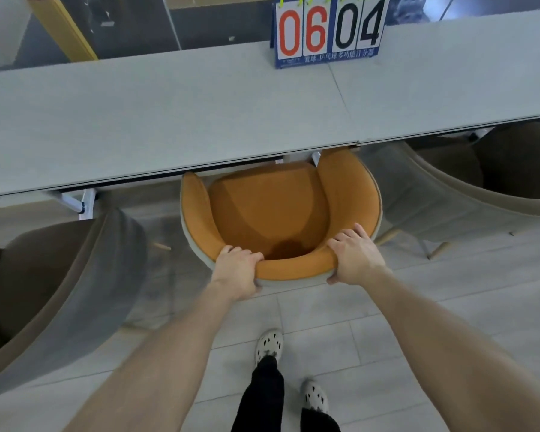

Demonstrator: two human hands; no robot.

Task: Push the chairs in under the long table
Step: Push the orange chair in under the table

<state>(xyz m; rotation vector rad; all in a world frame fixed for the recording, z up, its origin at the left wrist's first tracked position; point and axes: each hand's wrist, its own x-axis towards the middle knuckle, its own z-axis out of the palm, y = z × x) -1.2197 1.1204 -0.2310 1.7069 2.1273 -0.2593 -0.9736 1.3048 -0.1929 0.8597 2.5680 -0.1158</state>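
An orange padded chair [268,210] with a grey outer shell stands in front of me, its seat front and armrest tips tucked under the edge of the long grey table [169,120]. My left hand [236,271] grips the left part of the backrest's top rim, fingers curled over the orange padding. On the right part of the same rim, my right hand [354,255] holds on with its thumb on the outer shell. The chair's legs are hidden under its shell.
A brown chair with a grey shell [53,282] stands at the left, further out from the table. Another brown chair [468,188] is at the right, partly under the table. A flip scoreboard [328,29] reading 06 04 stands on the table. My feet are on the tiled floor [449,307].
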